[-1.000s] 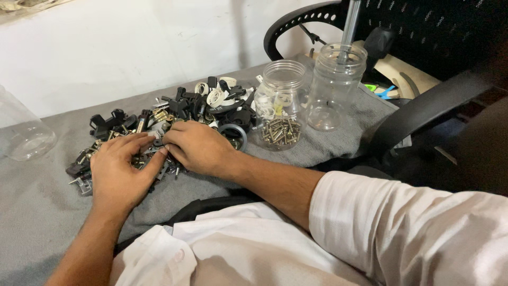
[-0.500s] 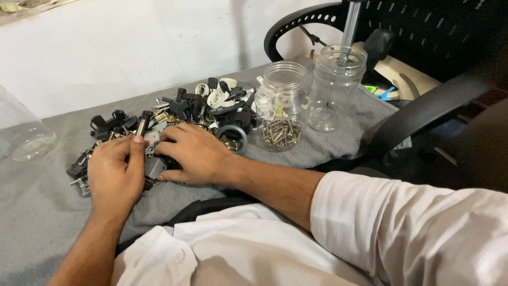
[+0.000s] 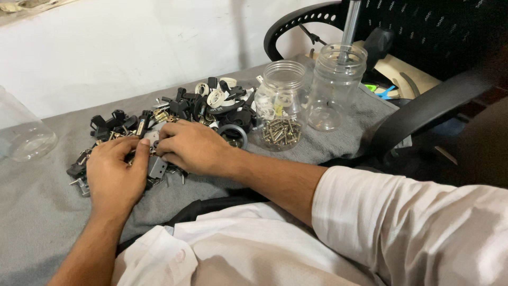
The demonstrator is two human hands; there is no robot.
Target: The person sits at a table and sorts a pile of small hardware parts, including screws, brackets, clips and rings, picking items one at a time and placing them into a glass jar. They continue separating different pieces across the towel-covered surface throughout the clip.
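**Hands close in on the parts pile**

Since a moment ago our left hand [image 3: 114, 172] and right hand [image 3: 193, 145] have drawn together, fingers curled onto a small grey bracket [image 3: 157, 166] at the near edge of the parts pile [image 3: 201, 106]. Beyond stand two clear unlabelled jars, one with screws [image 3: 281, 103], one empty [image 3: 335, 85], on the grey cloth [image 3: 32, 212].

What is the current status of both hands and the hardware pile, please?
Left hand and right hand flat on the hardware pile, fingers pinching small parts. Screw jar and empty jar stand beside it. Nothing in the way.
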